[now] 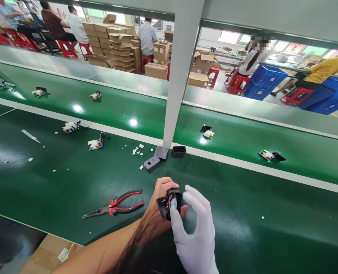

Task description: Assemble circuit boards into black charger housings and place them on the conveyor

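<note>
Near the bottom centre of the frame, the bare left hand [157,191] is curled firmly around a small black case [174,191], its open side facing up above the green table [243,182]. A black flap [162,207] leans out at the case's left edge, with a red wire [170,198] beside it. The right hand [197,228], in a white glove, is partly open; one digit reaches to the case's opening while the other fingers stand spread, and I can't tell whether it grips anything inside.

Left of the hands, pliers [111,207] with red and black handles lie with their jaws pointing left. Above the hands, near the centre, two grey cases [151,164] touch, just beside an open black box [179,152] and some white crumbs [137,151]. Two circuit boards [95,144] lie left of centre, and a white blade-like tool [30,136] rests farther left.
</note>
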Motion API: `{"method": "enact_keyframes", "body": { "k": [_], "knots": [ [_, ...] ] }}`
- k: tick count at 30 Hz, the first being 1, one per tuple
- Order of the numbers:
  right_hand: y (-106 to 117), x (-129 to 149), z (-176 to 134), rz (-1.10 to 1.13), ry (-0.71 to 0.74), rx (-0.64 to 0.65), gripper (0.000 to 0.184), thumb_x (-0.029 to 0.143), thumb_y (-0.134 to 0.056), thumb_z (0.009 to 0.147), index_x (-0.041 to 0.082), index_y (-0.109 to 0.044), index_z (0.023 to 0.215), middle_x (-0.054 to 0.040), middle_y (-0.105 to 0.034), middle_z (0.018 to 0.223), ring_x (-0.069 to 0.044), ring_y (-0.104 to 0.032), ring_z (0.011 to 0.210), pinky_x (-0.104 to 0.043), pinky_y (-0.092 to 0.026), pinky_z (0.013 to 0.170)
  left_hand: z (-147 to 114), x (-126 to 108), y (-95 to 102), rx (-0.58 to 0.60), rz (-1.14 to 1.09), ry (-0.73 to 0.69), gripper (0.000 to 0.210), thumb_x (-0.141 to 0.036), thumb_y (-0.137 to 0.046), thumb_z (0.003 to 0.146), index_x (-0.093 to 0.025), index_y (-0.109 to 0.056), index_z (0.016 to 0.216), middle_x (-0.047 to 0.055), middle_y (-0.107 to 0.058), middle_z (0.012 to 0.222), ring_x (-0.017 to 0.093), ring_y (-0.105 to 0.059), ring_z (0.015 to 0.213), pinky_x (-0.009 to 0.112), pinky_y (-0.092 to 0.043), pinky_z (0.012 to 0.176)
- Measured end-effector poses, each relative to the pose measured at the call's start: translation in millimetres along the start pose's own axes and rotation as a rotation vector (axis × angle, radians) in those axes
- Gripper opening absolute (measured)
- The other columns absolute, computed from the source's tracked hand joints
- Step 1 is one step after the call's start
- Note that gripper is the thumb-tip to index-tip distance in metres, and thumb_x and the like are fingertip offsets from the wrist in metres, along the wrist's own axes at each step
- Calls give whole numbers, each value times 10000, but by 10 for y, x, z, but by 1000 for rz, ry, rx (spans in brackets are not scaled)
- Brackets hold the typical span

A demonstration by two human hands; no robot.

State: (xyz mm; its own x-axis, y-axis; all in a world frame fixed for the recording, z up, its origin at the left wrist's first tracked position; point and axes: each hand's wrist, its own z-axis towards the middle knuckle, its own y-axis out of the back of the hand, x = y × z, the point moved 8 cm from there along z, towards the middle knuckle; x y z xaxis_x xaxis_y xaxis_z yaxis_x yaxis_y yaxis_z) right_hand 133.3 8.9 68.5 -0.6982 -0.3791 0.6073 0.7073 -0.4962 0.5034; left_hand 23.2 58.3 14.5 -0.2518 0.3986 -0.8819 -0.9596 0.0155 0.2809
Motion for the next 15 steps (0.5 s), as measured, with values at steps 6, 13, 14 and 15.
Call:
{"method": "enact_keyframes", "body": {
  "k": [6, 13, 14, 15],
  "knots": [
    [-109, -20, 259, 26, -38, 200, 262, 156, -531, 875, 214, -622, 1114, -67, -721, 1069, -184, -720, 953, -278, -613, 794, 28, -21, -14, 22, -22, -34, 384, -203, -677, 793, -254, -495, 1128, 55, -488, 1065, 164, -597, 836, 316, -578, 696],
    [-134, 11, 314, -121, -82, 167, 224, 137, -487, 798, 232, -632, 940, 31, -711, 732, -133, -670, 546, -214, -526, 511, 15, 46, 1, 11, 17, -71, 358, -191, -649, 789, -244, -543, 1127, 67, -532, 1063, 202, -614, 918, 347, -582, 746],
    [-138, 20, 309, -133, -76, 151, 215, 140, -483, 796, 230, -631, 924, 29, -710, 726, -136, -668, 542, -218, -521, 509, 12, 46, 6, -2, 17, -83, 350, -186, -643, 789, -245, -549, 1122, 66, -539, 1054, 207, -613, 930, 346, -580, 746],
    [-155, 22, 300, -138, -78, 153, 209, 140, -480, 797, 227, -630, 914, 28, -709, 726, -135, -666, 544, -220, -518, 513, 7, 42, 14, -19, 14, -99, 346, -179, -633, 793, -247, -550, 1122, 63, -544, 1046, 207, -612, 932, 343, -578, 741]
  ]
}}
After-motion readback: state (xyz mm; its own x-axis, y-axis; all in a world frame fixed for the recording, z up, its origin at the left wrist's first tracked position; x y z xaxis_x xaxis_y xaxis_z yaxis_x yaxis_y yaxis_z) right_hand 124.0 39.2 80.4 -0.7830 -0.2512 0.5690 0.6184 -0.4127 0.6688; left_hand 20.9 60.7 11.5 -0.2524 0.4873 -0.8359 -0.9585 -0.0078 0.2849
